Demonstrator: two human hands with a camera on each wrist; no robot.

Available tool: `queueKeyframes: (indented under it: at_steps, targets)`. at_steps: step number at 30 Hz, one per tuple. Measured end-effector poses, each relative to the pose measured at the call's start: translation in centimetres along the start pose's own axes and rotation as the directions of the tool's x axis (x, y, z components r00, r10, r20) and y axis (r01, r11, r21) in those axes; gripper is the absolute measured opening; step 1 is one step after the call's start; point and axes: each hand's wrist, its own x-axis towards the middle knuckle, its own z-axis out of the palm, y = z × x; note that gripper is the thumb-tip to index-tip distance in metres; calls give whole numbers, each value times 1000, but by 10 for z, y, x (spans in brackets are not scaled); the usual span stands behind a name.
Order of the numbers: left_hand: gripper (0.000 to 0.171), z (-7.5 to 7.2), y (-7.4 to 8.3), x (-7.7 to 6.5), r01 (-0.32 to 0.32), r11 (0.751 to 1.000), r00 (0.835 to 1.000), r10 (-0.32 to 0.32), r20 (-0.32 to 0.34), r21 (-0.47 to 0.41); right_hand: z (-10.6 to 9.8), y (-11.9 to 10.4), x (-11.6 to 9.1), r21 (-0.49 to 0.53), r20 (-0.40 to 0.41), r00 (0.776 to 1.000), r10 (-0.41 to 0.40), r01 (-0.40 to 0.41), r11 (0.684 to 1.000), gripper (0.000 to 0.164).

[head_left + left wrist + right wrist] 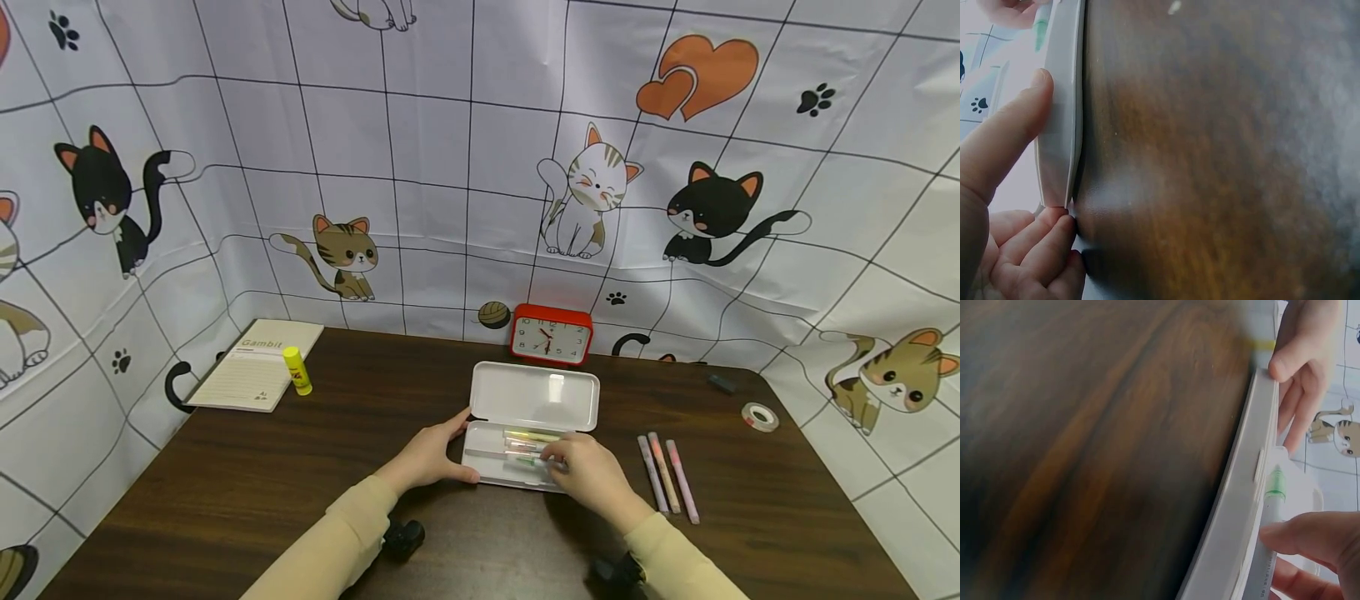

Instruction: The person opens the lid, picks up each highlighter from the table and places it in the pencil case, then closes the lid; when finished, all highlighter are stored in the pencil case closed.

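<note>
An open white pencil case (534, 396) lies on the table with its lid tipped back. My left hand (427, 457) holds its left end, thumb along the front edge and fingers at the short side. Over the right half of the tray, my right hand (592, 475) pinches a white pen with a green end (1277, 484) between thumb and fingers. The pen lies along the inside of the case's front wall. Behind it in the tray lie a yellow pen (534, 435) and a clear pen with orange (522, 447), their right ends partly hidden by the right hand.
Three pastel pens (664, 473) lie right of the case. Farther right are a tape roll (760, 417) and a dark eraser-like block (722, 384). A red clock (551, 335) stands behind the case. At the left are a notebook (251, 367) and a yellow glue stick (297, 371).
</note>
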Motion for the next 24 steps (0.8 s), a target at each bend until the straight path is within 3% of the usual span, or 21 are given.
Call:
queueKeyframes:
  at_steps: [8,18,24]
  targets:
    - [107,0,1,0,-2,1000,1000,2,-2,5,9,-7,10,-20,-33,994,-101,100,995,13]
    - [107,0,0,-1,4,1000,1000,-4,-1,1,18,-18,18,35,5,997,-83,82,996,11]
    - [106,0,0,0,2,1000,1000,-2,-3,-7,20,-22,21,50,-15,996,-91,91,995,11]
